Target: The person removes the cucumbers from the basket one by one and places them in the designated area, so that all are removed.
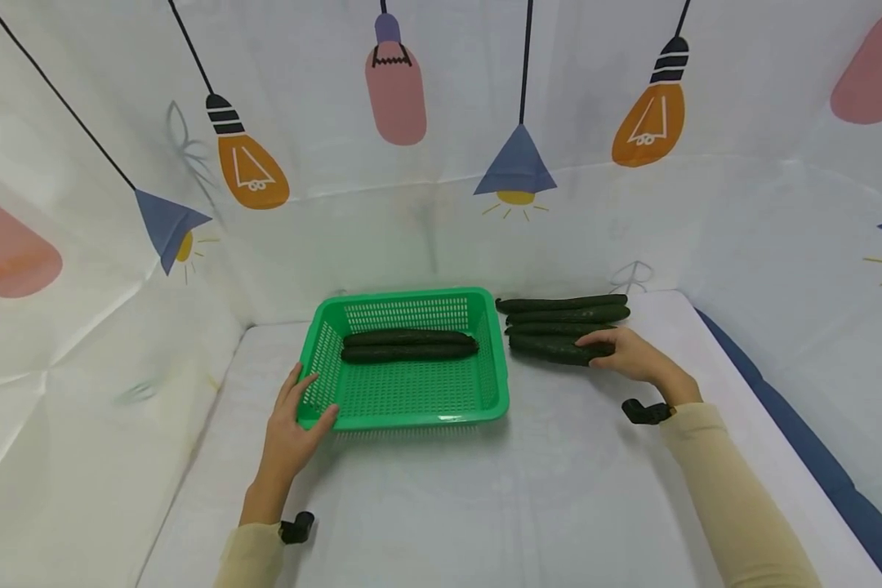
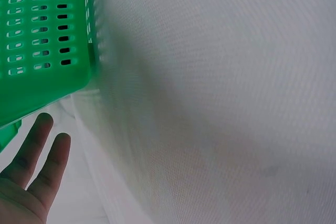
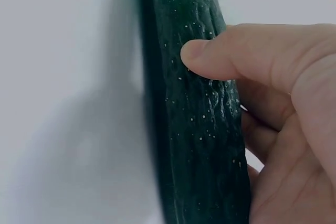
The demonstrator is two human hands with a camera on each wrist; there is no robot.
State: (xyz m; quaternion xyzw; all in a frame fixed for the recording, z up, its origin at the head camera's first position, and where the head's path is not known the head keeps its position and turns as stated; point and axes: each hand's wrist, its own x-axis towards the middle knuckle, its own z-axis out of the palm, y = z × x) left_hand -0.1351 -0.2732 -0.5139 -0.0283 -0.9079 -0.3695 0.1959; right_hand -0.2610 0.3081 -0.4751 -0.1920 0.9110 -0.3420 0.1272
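Note:
A green plastic basket (image 1: 419, 422) with slotted walls stands on the white-covered table, and two dark green cucumbers (image 1: 409, 353) lie side by side in it. At its front left corner is my left hand (image 1: 288, 433), fingers spread and thumb at the rim; in the left wrist view two fingers (image 2: 48, 174) extend beside the basket wall (image 2: 44, 85). My right hand (image 1: 639, 359) holds the nearest cucumber (image 1: 547, 349) of a row, near its right end. In the right wrist view the thumb presses on this bumpy cucumber (image 3: 202, 124), with the other fingers behind it.
Several more cucumbers (image 1: 566, 314) lie parallel behind the held one, close to the basket's right side. A white sheet (image 1: 441, 229) printed with lamps and bulbs hangs behind the table. Blue fabric (image 1: 801, 441) runs along the table's right edge.

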